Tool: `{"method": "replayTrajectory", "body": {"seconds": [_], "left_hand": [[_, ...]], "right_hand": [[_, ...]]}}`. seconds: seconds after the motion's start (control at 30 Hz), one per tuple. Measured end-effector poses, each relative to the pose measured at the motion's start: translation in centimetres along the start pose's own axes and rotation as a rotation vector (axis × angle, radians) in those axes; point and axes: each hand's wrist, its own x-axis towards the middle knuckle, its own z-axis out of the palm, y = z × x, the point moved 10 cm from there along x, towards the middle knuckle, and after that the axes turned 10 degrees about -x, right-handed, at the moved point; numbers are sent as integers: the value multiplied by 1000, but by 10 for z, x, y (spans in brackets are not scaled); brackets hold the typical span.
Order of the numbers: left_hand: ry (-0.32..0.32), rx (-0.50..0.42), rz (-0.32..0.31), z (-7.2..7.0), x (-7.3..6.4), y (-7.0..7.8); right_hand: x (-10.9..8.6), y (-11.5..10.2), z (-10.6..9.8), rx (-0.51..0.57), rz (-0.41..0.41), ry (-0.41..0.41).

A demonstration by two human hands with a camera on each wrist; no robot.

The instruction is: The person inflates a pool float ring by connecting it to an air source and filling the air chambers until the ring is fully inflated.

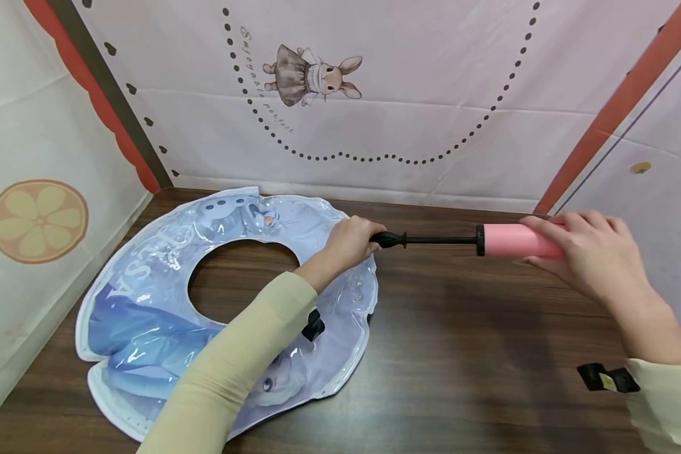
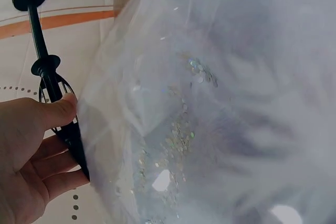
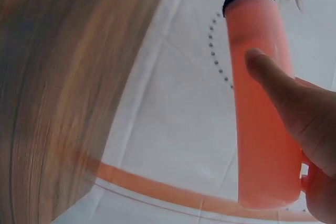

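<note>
A hand air pump stretches between my two hands above the table. My right hand (image 1: 596,258) grips its pink barrel (image 1: 502,240), with the thumb laid along the side in the right wrist view. My left hand (image 1: 349,243) holds the black end piece (image 2: 51,85) of the pump's rod (image 1: 439,240), which is drawn out of the barrel. Under my left arm lies a glossy blue and lilac inflatable swim ring (image 1: 147,315) with printed figures, its surface wrinkled. In the left wrist view, glitter (image 2: 181,137) shows inside its clear film, close beside the fingers.
The dark wooden table (image 1: 431,378) runs back to a printed cloth wall (image 1: 403,75) with a rabbit drawing. More cloth walls stand at the left (image 1: 28,126) and right (image 1: 652,208). Black straps hang near both sleeves.
</note>
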Motion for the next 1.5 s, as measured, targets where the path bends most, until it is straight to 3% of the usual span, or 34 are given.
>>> {"method": "replayTrajectory", "body": {"seconds": [0.1, 0.27, 0.57, 0.8, 0.93, 1.1, 1.17, 1.27, 1.5], "left_hand": [[0, 9, 13, 0, -2, 1], [13, 28, 63, -3, -5, 14], [54, 21, 62, -3, -8, 17], [7, 13, 24, 1, -8, 11], [-9, 23, 20, 3, -6, 12], [-14, 21, 20, 2, -3, 13], [-8, 26, 10, 1, -2, 12], [-7, 30, 1, -1, -1, 12], [-12, 27, 30, 3, -4, 18]], "right_hand": [[2, -8, -1, 8, -23, 35], [18, -47, -4, 22, -106, 142], [34, -88, -1, -36, -125, 231], [25, -69, 0, 6, -110, 194], [13, -41, -2, 32, -82, 133], [-5, 6, 0, 1, 24, -30], [-9, 16, -2, -10, 50, -43], [-8, 11, -6, -13, 36, -10], [21, -52, -10, 0, -90, 138]]}}
